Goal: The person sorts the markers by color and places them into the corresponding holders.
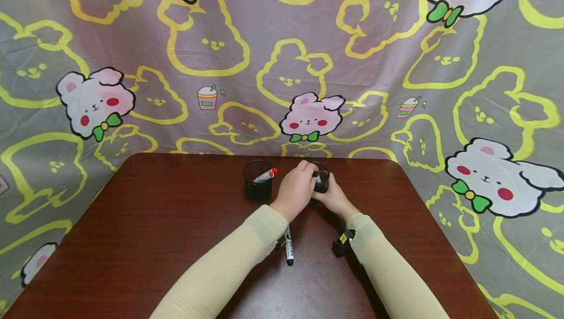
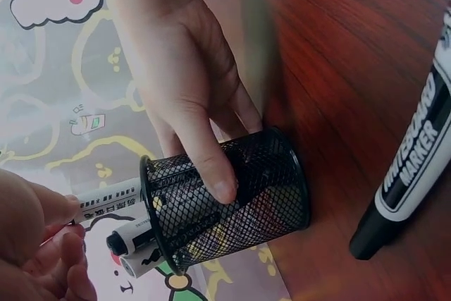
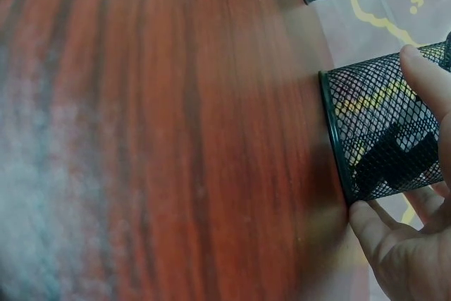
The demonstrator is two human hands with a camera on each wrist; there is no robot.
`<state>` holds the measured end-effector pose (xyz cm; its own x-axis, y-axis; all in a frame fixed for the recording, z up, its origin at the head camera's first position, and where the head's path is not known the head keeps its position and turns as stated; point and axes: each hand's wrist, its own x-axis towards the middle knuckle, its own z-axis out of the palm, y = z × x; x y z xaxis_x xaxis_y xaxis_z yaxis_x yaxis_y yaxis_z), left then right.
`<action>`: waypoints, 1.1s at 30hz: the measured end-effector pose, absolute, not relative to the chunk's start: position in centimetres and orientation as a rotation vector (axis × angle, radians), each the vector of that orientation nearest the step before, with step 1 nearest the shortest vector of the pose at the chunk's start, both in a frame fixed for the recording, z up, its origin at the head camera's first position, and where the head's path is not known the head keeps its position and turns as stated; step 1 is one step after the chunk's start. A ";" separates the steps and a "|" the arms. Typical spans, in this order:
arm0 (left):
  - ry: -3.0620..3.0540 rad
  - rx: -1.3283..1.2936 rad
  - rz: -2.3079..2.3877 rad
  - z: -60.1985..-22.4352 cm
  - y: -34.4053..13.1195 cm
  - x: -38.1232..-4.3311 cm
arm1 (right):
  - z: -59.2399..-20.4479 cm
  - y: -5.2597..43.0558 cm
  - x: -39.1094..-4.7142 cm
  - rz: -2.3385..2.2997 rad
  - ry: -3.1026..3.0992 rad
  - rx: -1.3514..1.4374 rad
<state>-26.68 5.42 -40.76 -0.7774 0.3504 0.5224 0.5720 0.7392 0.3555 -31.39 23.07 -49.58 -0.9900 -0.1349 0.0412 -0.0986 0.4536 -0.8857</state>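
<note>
My right hand [image 1: 336,198] grips the side of a black mesh pen cup [image 3: 380,128], thumb on one side and fingers beneath. In the left wrist view, that right hand [image 2: 187,82] reaches in from the top, its thumb lying along the mesh. At the cup's mouth my left hand [image 1: 298,187] pinches a white whiteboard marker [image 2: 109,202], whose other end is inside the cup. Beside it, a black-tipped marker [image 2: 132,234] and another white marker [image 2: 144,260] stick out. The left fingers [image 2: 49,206] show only partly.
A second mesh cup [image 1: 258,189] stands to the left, holding red-ended white markers [image 1: 265,176]. A white-and-black whiteboard marker [image 1: 289,248] lies on the brown table [image 1: 176,240] near my left forearm. A patterned cloth [image 1: 246,64] hangs behind the table's far edge.
</note>
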 end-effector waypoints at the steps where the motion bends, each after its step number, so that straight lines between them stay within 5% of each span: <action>1: -2.514 -0.705 -0.709 -40.8 5.4 -26.7 | -49.6 23.1 -31.4 -1.609 2.652 -0.211; 33: -2.556 -0.694 -0.654 -41.7 5.4 -27.4 | -49.8 23.1 -31.5 -1.602 2.673 -0.239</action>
